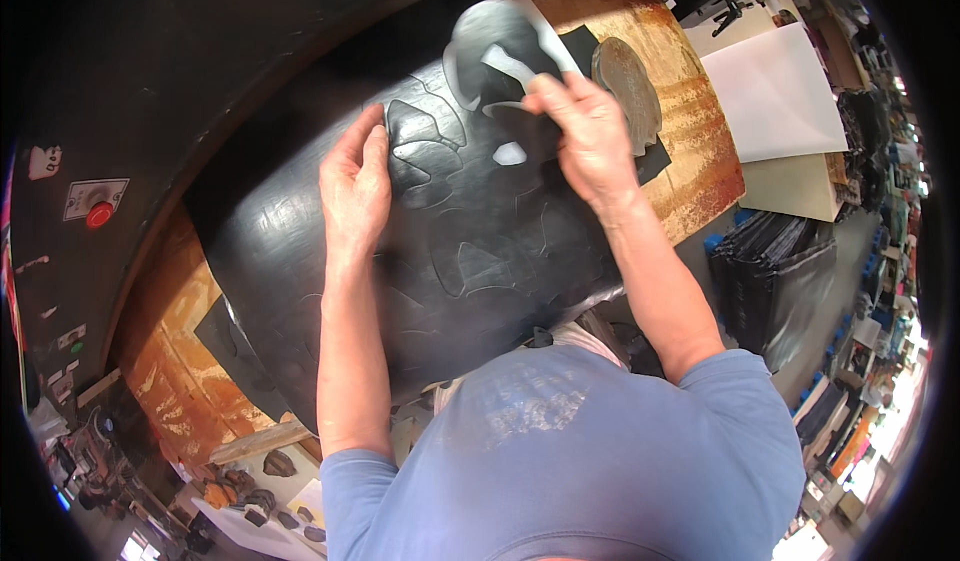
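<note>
A large black sheet (290, 231), marked with several curved cut outlines, lies before me on a worn board. My right hand (592, 141) is closed, pinching a dark, glossy, rounded cut-out piece (492, 29) at the sheet's far side; motion blurs the piece. Near the outlined shapes, my left hand (355, 181) has its fingers stretched out, with the fingertips beside a cut-out outline (412, 121). Whether they touch it I cannot tell. A small white patch (510, 153) shows in the sheet between my hands. To the right of my right hand sits a stack of rounded pieces (626, 86).
A dark machine front with a red button (99, 215) rises on the left. The board (690, 151) is brown and scuffed. White sheets (775, 96) and a bundle of black sheets (770, 271) stand on the right. Scraps (280, 463) lie at lower left.
</note>
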Motion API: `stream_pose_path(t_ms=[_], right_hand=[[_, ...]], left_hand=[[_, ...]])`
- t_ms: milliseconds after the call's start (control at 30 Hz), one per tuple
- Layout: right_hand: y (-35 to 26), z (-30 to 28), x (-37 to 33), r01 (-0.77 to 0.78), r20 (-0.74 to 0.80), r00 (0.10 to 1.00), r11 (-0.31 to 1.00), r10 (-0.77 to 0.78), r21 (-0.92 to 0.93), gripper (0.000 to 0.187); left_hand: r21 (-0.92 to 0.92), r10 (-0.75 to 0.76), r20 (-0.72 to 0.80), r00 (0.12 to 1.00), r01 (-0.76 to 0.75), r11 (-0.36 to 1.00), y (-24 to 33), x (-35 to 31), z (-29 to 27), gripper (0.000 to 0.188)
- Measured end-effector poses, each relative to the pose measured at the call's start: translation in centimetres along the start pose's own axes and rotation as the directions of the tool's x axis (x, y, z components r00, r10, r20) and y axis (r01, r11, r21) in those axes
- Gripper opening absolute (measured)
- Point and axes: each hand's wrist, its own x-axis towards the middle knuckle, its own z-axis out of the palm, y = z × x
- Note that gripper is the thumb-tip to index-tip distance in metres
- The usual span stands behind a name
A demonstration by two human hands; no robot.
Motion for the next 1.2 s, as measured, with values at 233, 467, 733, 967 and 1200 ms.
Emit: stream_pose_path(t_ms=[233,467,733,967,1200], right_hand=[[4.1,6.3,1.0,-0.080,0.176,0.963,0.836,0.206,-0.543,0.032],[3.6,6.6,1.8,0.467,0.381,0.866,0.249,-0.324,-0.849,0.049],[2.9,8.0,4.3,0.150,0.149,0.989,0.271,-0.026,-0.951,0.053],[0.8,7.1,7.8,-0.142,0.060,0.915,0.457,0.400,-0.878,0.043],[1.8,6.8,6.5,-0.307,0.089,0.911,0.806,0.403,-0.506,0.050]], left_hand=[[-0.107,-0.102,-0.112,0.988,0.090,0.990,-0.1,-0.8,-0.5,0.049],[0.630,0.460,-0.121,0.880,-0.290,0.721,-2.4,0.3,1.9,0.050],[0.645,0.528,-0.164,0.833,-0.315,0.697,-3.0,0.1,2.5,0.051],[0.645,0.536,-0.167,0.827,-0.320,0.694,-3.7,0.0,2.5,0.053],[0.594,0.459,-0.183,0.870,-0.274,0.756,-3.2,0.3,2.2,0.053]])
